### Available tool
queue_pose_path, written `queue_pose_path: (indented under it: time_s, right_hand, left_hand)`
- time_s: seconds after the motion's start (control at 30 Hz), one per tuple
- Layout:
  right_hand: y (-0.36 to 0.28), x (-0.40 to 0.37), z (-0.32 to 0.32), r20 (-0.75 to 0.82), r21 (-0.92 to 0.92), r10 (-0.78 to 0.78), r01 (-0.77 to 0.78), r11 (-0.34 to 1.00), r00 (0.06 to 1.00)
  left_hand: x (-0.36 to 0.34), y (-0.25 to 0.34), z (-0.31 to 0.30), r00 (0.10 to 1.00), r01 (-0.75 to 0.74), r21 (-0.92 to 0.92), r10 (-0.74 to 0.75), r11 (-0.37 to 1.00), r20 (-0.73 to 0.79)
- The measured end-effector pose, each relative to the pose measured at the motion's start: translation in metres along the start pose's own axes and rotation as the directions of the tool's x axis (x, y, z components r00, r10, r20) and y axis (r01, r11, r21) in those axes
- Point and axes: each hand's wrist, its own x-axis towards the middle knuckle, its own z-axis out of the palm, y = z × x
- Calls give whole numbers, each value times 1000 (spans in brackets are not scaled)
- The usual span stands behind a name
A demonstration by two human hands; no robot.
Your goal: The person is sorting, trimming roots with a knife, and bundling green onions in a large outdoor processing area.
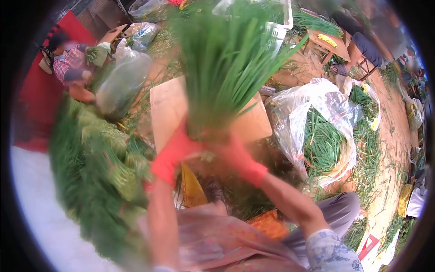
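Observation:
A large bunch of long green leafy stalks [222, 68] stands upright in the middle, its tips fanned out toward the top. Both hands wear red gloves and are blurred by motion. My left hand [179, 145] is closed around the lower left side of the bunch. On the right side of its base, my right hand [233, 152] is wrapped round the stalks. The lower ends are smeared and partly hidden between the gloves. Behind the bunch lies a flat tan board [167, 102].
Bundled green stalks [99, 181] are heaped at the left. An open clear plastic bag [290, 122] of stalks sits at the right. A person [72, 63] sits at the upper left; a wooden stool [328, 43] and a white crate [276, 34] stand farther back.

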Motion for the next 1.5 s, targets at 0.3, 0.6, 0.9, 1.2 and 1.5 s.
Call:
queue_pose_path:
  time_s: [0.3, 0.6, 0.9, 1.2, 1.5]
  right_hand:
    - [-13, -42, -19, -266, -351, 129, -221, 910, 955]
    - [-33, 52, -3, -183, -804, -79, -103, 586, 980]
    - [27, 75, -5, 93, -838, -514, 346, 422, 853]
    - [36, 112, -22, 50, -388, -69, 83, 918, 996]
    - [-34, 88, 7, -103, -113, 261, -272, 956, 960]
  left_hand:
    - [1, -26, -18, 981, 91, 166, -117, 982, 155]
    - [7, -9, -18, 995, 89, 614, -95, 784, -22]
    - [19, -12, 13, 986, 148, 889, 0, 433, -164]
    - [35, -56, 59, 902, 424, 904, 63, 47, -426]
    - [52, -103, 34, 915, 342, 904, 129, 257, -382]
